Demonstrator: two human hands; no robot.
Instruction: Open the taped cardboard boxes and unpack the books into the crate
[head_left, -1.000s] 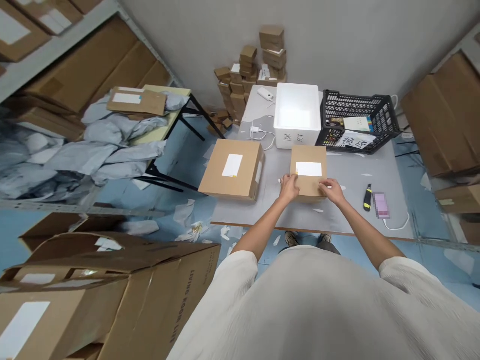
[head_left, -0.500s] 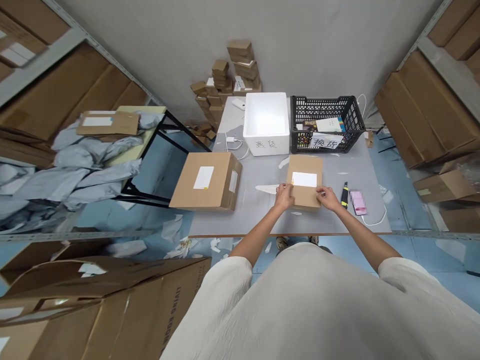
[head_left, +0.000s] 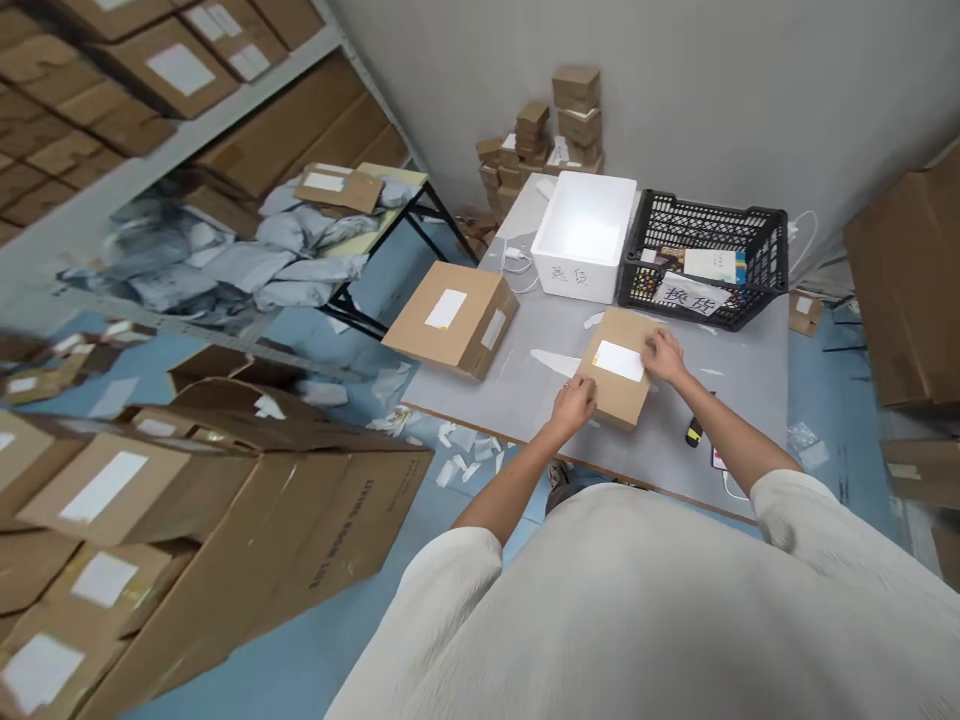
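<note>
plain pale shirt (head_left: 637, 600) (short sleeves)

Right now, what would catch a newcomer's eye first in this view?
Probably the bright white bin at the far side of the grey table, right beside a black crate with a handwritten sign on its front. Nearer, the left hand and right hand touch a small labelled carton. Grey parcels heaped on the left also stand out.
</note>
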